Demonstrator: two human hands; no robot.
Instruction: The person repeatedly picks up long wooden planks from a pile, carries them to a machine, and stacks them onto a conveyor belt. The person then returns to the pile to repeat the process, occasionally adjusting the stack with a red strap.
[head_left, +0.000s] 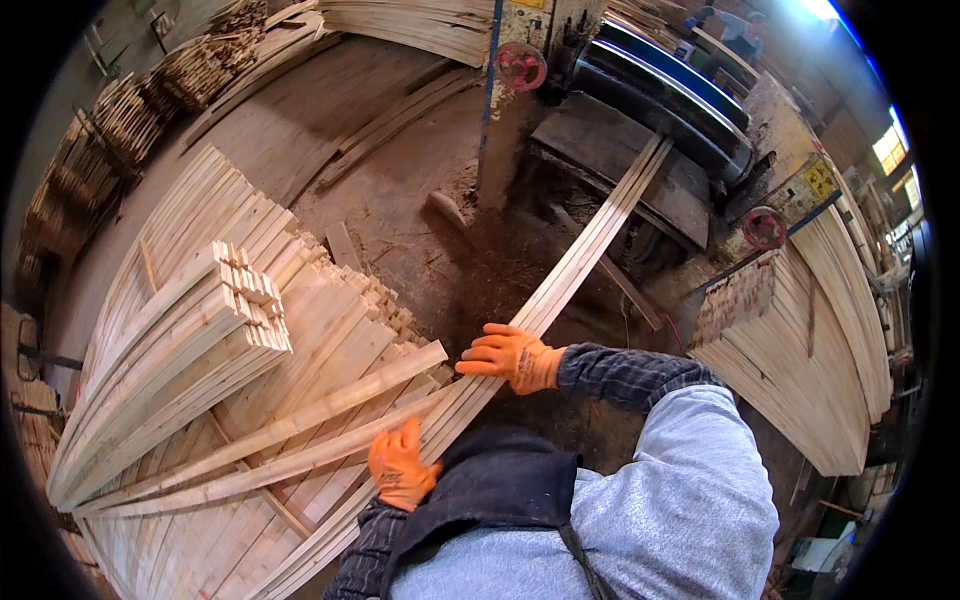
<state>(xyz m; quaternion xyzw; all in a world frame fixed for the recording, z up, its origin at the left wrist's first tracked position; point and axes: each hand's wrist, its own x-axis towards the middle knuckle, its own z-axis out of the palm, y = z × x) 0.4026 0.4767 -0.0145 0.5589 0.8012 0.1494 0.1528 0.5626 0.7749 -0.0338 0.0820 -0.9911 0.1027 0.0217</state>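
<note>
Several long pale wooden strips [583, 258] lie side by side and run from the lower left up to a planing machine [655, 95], their far ends on its dark metal bed [590, 140]. My right hand [515, 357], in an orange glove, reaches across the strips with its fingers wrapped over them. Closer to my body, my left hand [402, 467], also gloved in orange, is against the same strips with thumb and fingers spread. Just beyond it, two loose boards [380, 385] rest slantwise on a wide stack of boards [290, 330].
A smaller bundle of strips [200, 310] sits on the left stack. Another board stack [790, 350] stands at the right. Red handwheels [521, 67] flank the machine. Wood scraps [450, 210] and sawdust litter the floor. Another person [735, 40] is behind the machine.
</note>
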